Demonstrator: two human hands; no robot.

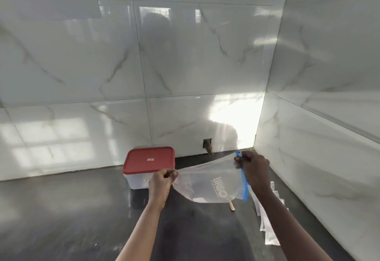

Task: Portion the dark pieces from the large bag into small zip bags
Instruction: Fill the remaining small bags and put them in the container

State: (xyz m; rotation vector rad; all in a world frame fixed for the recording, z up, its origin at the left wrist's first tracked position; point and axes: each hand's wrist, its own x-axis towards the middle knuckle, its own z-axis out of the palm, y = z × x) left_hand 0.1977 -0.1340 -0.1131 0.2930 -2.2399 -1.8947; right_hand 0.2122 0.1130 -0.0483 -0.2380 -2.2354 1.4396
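A large clear zip bag [207, 184] with a blue zip strip and grey lettering hangs stretched sideways above the dark counter. It looks empty; I see no dark pieces in it. My left hand [162, 180] is closed on the bag's bottom corner at the left. My right hand [254, 168] pinches the blue zip end at the right. Several small clear zip bags [267, 219] lie in a row on the counter under my right forearm.
A white plastic box with a red lid [149, 163] stands against the tiled wall behind my left hand. A wooden stick [232, 206] pokes out below the bag. Marble-look tiled walls meet in a corner at the right. A small hole [208, 144] is in the back wall.
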